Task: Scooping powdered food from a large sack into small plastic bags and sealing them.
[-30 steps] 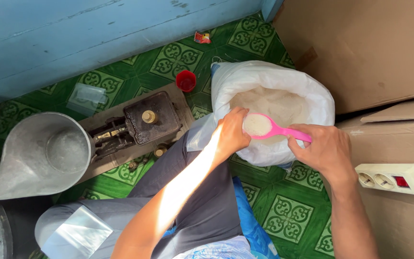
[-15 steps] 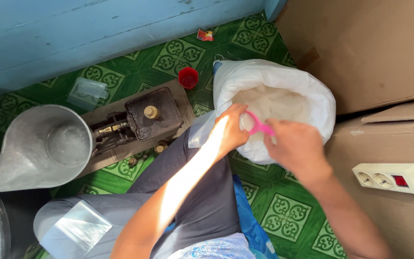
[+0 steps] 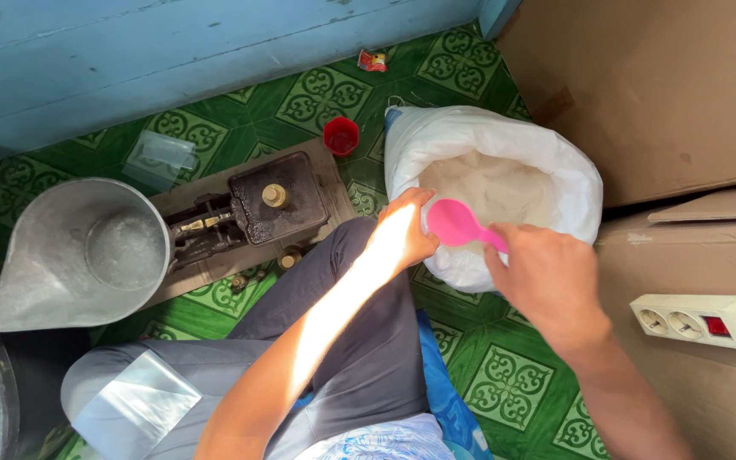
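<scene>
A white sack (image 3: 555, 162) full of white grain (image 3: 491, 187) stands open on the green patterned floor. My right hand (image 3: 547, 281) grips a pink scoop (image 3: 457, 226) by its handle, with the bowl turned over above the sack's near rim. My left hand (image 3: 406, 226) holds the sack's near edge, just left of the scoop. My left forearm crosses my knee in bright sunlight.
A balance scale (image 3: 257, 209) with a metal pan (image 3: 87, 251) sits to the left. A small red cup (image 3: 341, 135) and a clear plastic bag (image 3: 162, 153) lie near the blue wall. Cardboard boxes (image 3: 658, 85) stand at the right, with a power strip (image 3: 696, 319) on one.
The scoop was held level with grain in it; now it is tipped over with its back up. My right hand has shifted left and down over the sack's rim.
</scene>
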